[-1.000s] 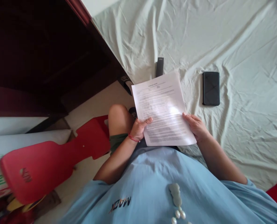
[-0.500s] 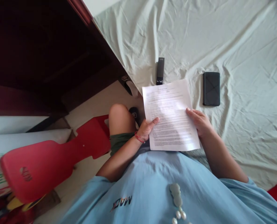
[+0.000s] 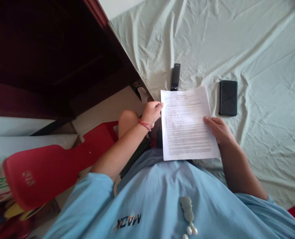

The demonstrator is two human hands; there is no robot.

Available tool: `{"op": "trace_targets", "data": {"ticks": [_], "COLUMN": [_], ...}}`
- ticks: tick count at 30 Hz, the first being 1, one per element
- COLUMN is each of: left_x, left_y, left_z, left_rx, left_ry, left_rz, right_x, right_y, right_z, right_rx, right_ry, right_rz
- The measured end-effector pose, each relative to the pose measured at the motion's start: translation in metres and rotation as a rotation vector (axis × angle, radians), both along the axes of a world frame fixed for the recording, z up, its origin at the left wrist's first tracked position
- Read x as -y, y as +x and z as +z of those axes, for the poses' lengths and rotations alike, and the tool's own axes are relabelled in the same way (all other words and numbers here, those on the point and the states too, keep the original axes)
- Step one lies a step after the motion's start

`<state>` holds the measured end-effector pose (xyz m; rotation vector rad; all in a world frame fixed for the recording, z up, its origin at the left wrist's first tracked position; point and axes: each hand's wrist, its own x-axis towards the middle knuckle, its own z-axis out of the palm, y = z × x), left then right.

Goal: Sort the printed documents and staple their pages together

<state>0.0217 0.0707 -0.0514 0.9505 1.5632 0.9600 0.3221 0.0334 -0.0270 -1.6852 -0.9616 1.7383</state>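
A white sheaf of printed paper [image 3: 187, 132] is held in front of me, its text facing up. My right hand [image 3: 220, 130] grips its right edge, thumb on top and fingers beneath. At the upper left edge, my left hand [image 3: 151, 113] is closed with thumb and fingertips pinching the margin. A red string bracelet is around my left wrist. Just beyond the top of the paper lies a black stapler-like object [image 3: 175, 75], its near end close to the sheet. Whether the paper is one sheet or several is hard to make out.
A black rectangular case [image 3: 228, 98] lies on the wrinkled pale cloth [image 3: 266, 59] to the right. On the left stand a red plastic chair [image 3: 45, 169] and dark furniture [image 3: 50, 49]. A shoe [image 3: 138, 89] sits on the floor beside the cloth-covered surface.
My left hand has moved up along the paper's left edge, from lower on the side to near the top corner. The right hand keeps its hold.
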Motion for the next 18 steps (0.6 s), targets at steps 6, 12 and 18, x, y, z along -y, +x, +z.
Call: {"op": "trace_targets", "data": {"ticks": [6,12,18], "left_x": [-0.034,-0.031,-0.049], "left_y": [0.012,0.016,0.027], "left_z": [0.027,0.040,0.050], "left_rx": [0.083,0.269,0.196], "left_ry": [-0.205,-0.307,-0.358], "left_rz": [0.097,0.176,0.200], "right_x": [0.002,0.003,-0.004], "right_y": [0.004,0.009,0.007], "right_z": [-0.001,-0.001,-0.001], "right_rx": [-0.045,-0.068,-0.030], "right_ry": [-0.004,-0.016,-0.003], "right_rz": [-0.016,-0.048,-0.073]}}
